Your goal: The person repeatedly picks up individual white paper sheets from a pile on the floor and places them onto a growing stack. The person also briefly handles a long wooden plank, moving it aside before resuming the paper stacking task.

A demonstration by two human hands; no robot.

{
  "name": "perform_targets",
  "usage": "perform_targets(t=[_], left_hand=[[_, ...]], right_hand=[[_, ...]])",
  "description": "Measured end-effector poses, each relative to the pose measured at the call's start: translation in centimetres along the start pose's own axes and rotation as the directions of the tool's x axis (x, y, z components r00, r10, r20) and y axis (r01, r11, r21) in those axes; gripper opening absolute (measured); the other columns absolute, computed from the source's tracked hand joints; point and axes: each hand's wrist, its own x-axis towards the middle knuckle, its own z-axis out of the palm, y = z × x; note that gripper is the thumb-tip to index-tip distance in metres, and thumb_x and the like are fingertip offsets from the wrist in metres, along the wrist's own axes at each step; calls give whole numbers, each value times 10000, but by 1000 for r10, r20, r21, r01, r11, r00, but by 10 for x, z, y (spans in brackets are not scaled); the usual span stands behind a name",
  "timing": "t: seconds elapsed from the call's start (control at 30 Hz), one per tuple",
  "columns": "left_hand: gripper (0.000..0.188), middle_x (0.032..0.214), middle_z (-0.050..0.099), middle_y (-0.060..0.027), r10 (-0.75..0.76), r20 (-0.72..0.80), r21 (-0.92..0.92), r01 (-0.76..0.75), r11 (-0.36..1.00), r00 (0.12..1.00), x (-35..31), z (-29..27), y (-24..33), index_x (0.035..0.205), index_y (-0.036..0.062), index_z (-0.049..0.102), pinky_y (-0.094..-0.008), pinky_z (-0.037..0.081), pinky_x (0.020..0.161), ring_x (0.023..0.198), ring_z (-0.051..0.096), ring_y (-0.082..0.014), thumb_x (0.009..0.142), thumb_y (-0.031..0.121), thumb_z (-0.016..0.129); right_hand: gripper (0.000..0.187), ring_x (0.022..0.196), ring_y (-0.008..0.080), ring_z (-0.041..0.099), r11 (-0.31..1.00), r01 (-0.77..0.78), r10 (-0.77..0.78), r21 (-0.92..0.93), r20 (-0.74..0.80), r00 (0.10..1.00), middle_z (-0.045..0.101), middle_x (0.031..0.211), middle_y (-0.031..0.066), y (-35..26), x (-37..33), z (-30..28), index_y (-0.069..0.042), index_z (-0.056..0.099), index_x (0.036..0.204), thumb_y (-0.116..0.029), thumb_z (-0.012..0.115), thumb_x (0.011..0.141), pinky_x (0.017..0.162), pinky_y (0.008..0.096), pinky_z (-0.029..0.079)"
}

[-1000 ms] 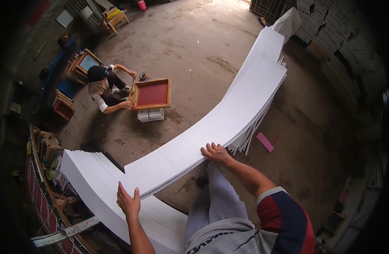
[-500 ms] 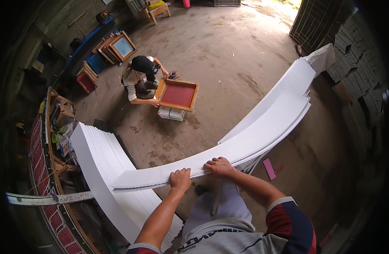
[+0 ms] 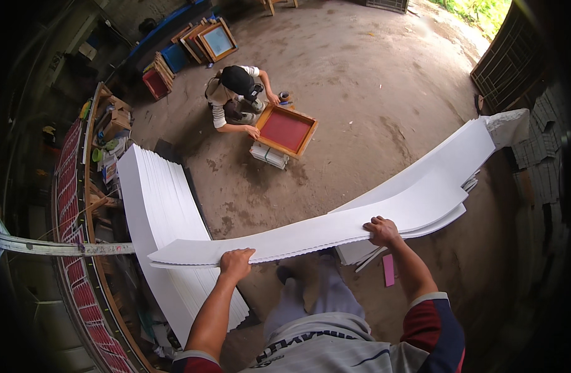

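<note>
A bundle of long white sheets (image 3: 298, 235), bending as it spans the view, lies across the front of me. My left hand (image 3: 237, 262) is closed on its near edge toward the left end, thumb on top. My right hand (image 3: 382, 230) grips the same edge farther right, fingers over the top. The bundle's left end overlies a tall stack of white sheets (image 3: 167, 199). Its right part lies against another pile of white sheets (image 3: 450, 149). What is under the bundle is partly hidden.
Ahead, a crouching person (image 3: 235, 90) holds a wooden frame with a red panel (image 3: 288, 129) above a small bundle of white pieces (image 3: 270, 155). More frames (image 3: 217, 40) lean at the back left. A pink flat piece (image 3: 388, 270) lies on the floor by my right arm.
My hands have moved apart along the edge, the right one farther right. The bundle's left end reaches farther over the left stack. The whole view has shifted.
</note>
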Motion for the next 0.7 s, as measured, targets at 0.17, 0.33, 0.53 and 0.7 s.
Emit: perform_targets(t=[0.17, 0.33, 0.53, 0.7], left_hand=[[468, 1180, 789, -104, -224, 133, -15, 228, 974, 965, -6, -40, 9, 1274, 229, 768, -438, 599, 925, 1065, 756, -304, 813, 154, 749], [451, 1134, 797, -100, -147, 103, -27, 151, 988, 984, -28, -28, -3, 1246, 234, 778, -457, 604, 870, 1023, 765, -315, 812, 126, 723], [449, 1135, 798, -99, -297, -65, -139, 286, 948, 953, -96, -44, -34, 1212, 197, 803, -453, 592, 908, 1060, 763, -299, 777, 106, 742], [416, 1136, 796, -117, -494, -156, -238, 453, 859, 855, -205, -50, -75, 1224, 193, 803, -464, 572, 947, 1077, 755, -313, 811, 149, 774]], right_hand=[[454, 1029, 267, 681, 978, 198, -193, 62, -75, 978, 676, 1078, 27, -14, -10, -46, -201, 691, 1187, -214, 810, 748, 827, 429, 594], [432, 896, 269, 743, 990, 138, -137, -1, -141, 981, 754, 1033, 3, -3, -16, -43, -217, 712, 1225, -145, 733, 800, 754, 430, 612], [244, 820, 292, 771, 963, 255, -263, -89, -98, 960, 792, 978, 4, -37, 42, -77, -252, 725, 1125, -230, 718, 882, 681, 467, 609], [173, 810, 296, 771, 877, 462, -471, -135, -52, 880, 789, 953, 46, -141, 103, -117, -221, 725, 1072, -281, 703, 912, 649, 485, 604]])
